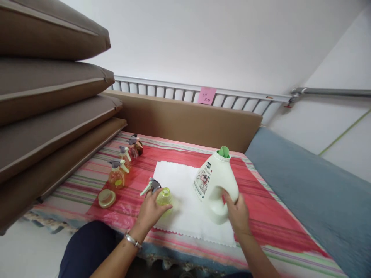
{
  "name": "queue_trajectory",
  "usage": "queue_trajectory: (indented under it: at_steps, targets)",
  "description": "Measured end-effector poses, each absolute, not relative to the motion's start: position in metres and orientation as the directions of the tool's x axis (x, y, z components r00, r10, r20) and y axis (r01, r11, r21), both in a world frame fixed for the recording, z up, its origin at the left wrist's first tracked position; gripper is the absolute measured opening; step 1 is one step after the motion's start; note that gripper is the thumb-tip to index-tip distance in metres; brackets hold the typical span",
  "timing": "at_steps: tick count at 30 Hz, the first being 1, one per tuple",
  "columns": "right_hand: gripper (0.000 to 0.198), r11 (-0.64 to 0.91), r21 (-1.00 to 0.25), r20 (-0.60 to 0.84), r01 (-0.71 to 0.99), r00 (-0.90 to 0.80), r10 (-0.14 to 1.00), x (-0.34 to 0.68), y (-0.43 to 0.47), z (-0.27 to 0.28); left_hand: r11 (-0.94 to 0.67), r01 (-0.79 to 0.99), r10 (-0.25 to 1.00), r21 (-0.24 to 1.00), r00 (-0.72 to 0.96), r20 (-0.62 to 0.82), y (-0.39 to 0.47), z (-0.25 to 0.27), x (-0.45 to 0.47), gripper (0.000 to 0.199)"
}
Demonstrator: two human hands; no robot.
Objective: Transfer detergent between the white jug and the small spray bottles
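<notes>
My left hand [151, 208] is closed around a small yellow-green bottle [164, 197] whose neck is uncovered. Beside its fingers is a dark grey trigger spray head [155, 185] with a pale green lever; I cannot tell whether it lies on the cloth or is touched by the hand. My right hand [238, 213] grips the handle of a large pale green detergent jug [214, 181], tilted slightly, its mouth uncapped with a green pouring spout [224, 151] showing. Both are over a white cloth [185, 216].
Several trigger spray bottles [116, 178] stand in a row at the left. Near them lies a round yellowish cap [107, 198]. Brown cushions [55, 112] are stacked at far left. A brown board [185, 121] and a radiator [171, 92] with a pink note [206, 95] stand behind.
</notes>
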State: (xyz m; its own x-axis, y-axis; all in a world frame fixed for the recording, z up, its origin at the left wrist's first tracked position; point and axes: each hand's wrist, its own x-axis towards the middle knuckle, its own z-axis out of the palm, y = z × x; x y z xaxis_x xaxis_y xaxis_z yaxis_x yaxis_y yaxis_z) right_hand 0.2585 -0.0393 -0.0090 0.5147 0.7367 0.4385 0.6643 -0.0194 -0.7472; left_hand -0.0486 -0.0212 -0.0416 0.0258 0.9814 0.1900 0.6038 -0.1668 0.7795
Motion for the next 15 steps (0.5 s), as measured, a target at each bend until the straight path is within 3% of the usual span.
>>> queue_trajectory:
  at_steps: [3, 6, 10, 15]
  targets:
    - [0.058, 0.091, -0.629, 0.601, 0.772, 0.408, 0.687, 0.245, -0.056, -0.008, -0.173, 0.602, 0.981, 0.779, 0.034, 0.192, -0.021, -0.044, -0.05, 0.062]
    - [0.051, 0.242, -0.495, 0.633, 0.835, 0.155, 0.758, 0.214, -0.07, -0.029, -0.18, 0.608, 0.979, 0.773, 0.036, 0.2, -0.02, -0.046, -0.05, 0.062]
    - [0.046, 0.345, -0.392, 0.466, 0.853, -0.139, 0.874, 0.171, -0.064, -0.078, -0.204, 0.609, 0.972, 0.767, 0.033, 0.232, -0.018, -0.049, -0.049, 0.062]
    - [0.056, 0.323, -0.363, 0.263, 0.874, -0.236, 0.935, 0.144, -0.034, -0.113, -0.214, 0.621, 0.969, 0.754, 0.034, 0.246, -0.017, -0.052, -0.05, 0.06]
